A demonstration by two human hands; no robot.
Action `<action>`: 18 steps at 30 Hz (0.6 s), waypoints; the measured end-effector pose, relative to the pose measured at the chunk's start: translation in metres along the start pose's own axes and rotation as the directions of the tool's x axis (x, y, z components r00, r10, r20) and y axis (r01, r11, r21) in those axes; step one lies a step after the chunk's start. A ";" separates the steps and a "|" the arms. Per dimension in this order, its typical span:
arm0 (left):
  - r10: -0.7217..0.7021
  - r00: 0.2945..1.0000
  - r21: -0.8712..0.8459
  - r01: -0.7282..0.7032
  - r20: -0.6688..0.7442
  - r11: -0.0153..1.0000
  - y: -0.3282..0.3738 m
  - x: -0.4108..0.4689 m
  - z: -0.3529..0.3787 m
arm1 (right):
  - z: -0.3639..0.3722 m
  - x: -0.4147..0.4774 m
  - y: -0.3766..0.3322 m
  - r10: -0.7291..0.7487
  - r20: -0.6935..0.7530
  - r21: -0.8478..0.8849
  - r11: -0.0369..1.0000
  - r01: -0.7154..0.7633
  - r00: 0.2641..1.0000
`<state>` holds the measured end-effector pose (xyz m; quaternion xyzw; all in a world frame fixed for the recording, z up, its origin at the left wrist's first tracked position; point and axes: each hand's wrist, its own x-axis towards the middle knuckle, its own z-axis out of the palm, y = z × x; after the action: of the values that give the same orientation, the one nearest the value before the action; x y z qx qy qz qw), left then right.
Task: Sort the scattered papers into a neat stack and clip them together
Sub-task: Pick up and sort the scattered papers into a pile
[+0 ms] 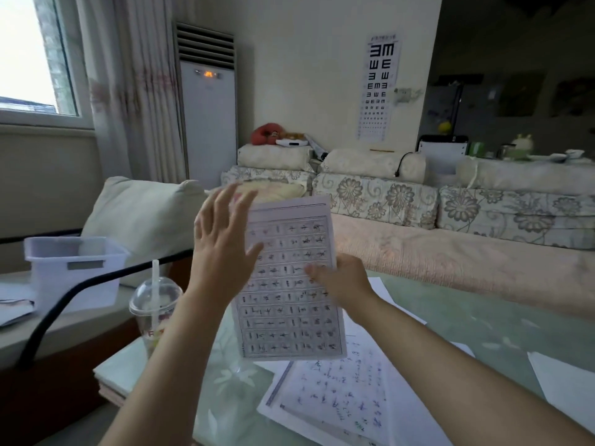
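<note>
The right hand (341,281) pinches the right edge of a gridded sheet (289,304), raised above the loose papers (338,391) on the glass table (483,317); the left hand (222,239) is spread flat by its left edge. Steadying that edge should help it land square. Blur hides whether the left touches, and no clip shows.

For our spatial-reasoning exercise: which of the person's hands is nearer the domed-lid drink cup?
Left. The left hand is open, up and to the right of the drink cup; the right hand is farther right, pinching the printed sheet.
</note>
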<state>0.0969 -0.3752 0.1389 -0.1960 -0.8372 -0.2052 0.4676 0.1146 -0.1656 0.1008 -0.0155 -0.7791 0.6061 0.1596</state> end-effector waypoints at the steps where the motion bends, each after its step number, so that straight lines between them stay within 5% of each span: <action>1: -0.061 0.998 -0.040 0.060 -0.011 0.997 -0.002 -0.004 0.004 | -0.006 0.000 0.003 0.014 -0.009 0.008 1.000 -0.014 1.000; 4: -0.345 0.931 -0.282 0.365 0.120 0.887 -0.001 -0.018 0.025 | -0.027 -0.008 0.007 0.025 -0.031 0.027 0.999 -0.024 0.999; 6: -0.485 0.796 -0.500 0.605 0.362 0.620 0.005 -0.025 0.034 | -0.041 -0.014 0.010 0.032 -0.055 0.022 0.999 -0.031 0.998; 8: -0.448 0.674 -0.569 0.738 0.588 0.363 0.021 -0.033 0.039 | -0.058 -0.021 0.015 0.036 -0.096 0.009 0.999 -0.035 0.995; 11: -0.399 0.591 -0.552 0.804 0.701 0.221 0.051 -0.056 0.057 | -0.089 -0.028 0.035 0.104 -0.055 -0.078 0.991 -0.108 0.993; 13: -0.427 0.550 -0.509 0.833 0.718 0.218 0.073 -0.070 0.073 | -0.111 -0.034 0.053 0.200 0.003 -0.145 0.970 -0.198 0.980; 18: -0.325 0.510 -0.317 0.810 0.797 0.493 0.126 -0.080 0.120 | -0.172 -0.053 0.104 0.381 -0.140 -0.261 0.876 -0.405 0.914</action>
<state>0.1167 -0.2173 0.0321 -0.0919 -0.8217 -0.5594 -0.0586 0.1937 0.0122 0.0266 -0.2219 -0.8311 0.5061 0.0621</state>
